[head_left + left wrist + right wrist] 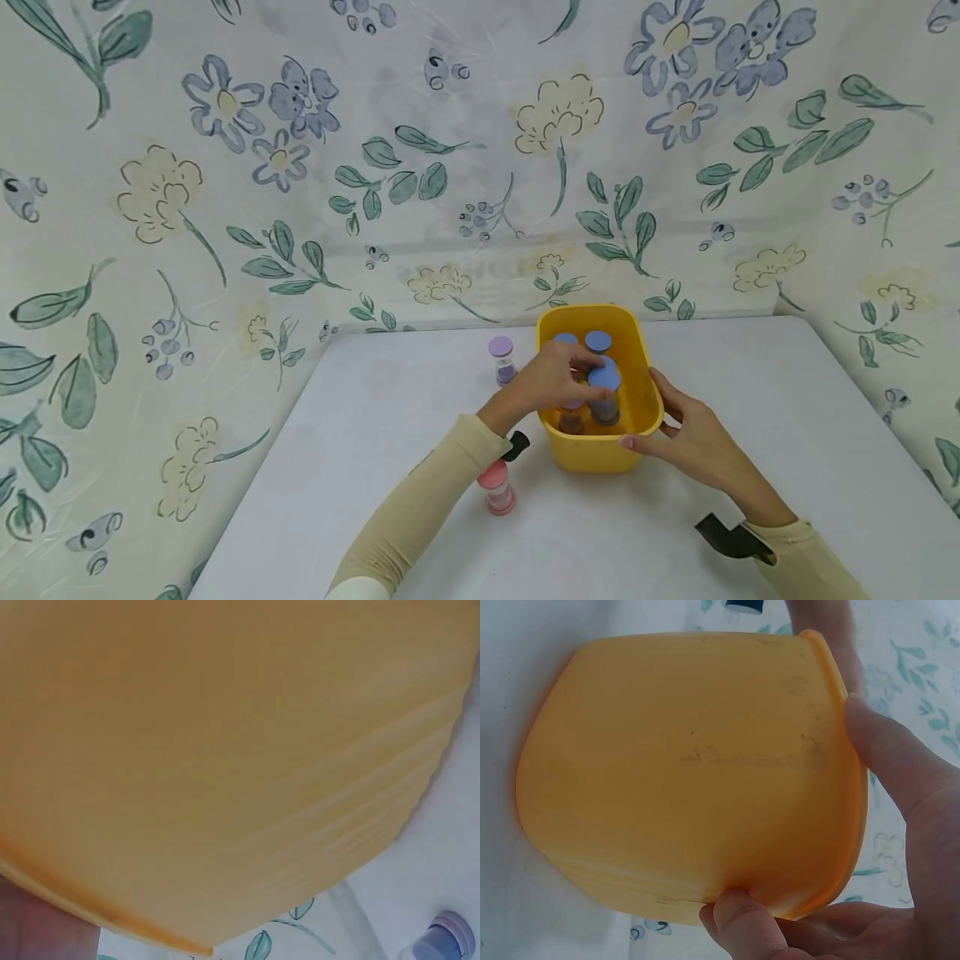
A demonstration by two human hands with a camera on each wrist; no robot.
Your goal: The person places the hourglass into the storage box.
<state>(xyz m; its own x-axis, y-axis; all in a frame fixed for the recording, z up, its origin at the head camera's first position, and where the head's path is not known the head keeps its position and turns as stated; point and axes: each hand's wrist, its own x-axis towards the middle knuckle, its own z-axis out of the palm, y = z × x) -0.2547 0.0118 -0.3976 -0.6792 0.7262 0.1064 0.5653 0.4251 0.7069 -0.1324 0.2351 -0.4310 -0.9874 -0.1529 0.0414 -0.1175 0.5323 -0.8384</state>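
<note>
My left hand [558,379] reaches over the rim of a yellow plastic bin [600,457] and pinches a blue-capped sand timer [604,379] by its top, fingers behind and thumb in front. That timer stands upright or nearly so inside the bin. Around the bin's right front corner, my right hand [693,437] grips the wall; in the right wrist view its thumb [892,750] presses the rim and its fingers [746,926] press the side. Also in the bin are another blue-capped timer [597,341] and, partly hidden by my left hand, a timer with an amber-looking body [571,421].
Left of the bin on the white table [390,400] stands a purple-capped timer [502,358], partly behind my left hand. A pink timer [497,487] stands nearer, beside my left forearm. Flowered cloth [480,167] hangs behind the table's back edge.
</note>
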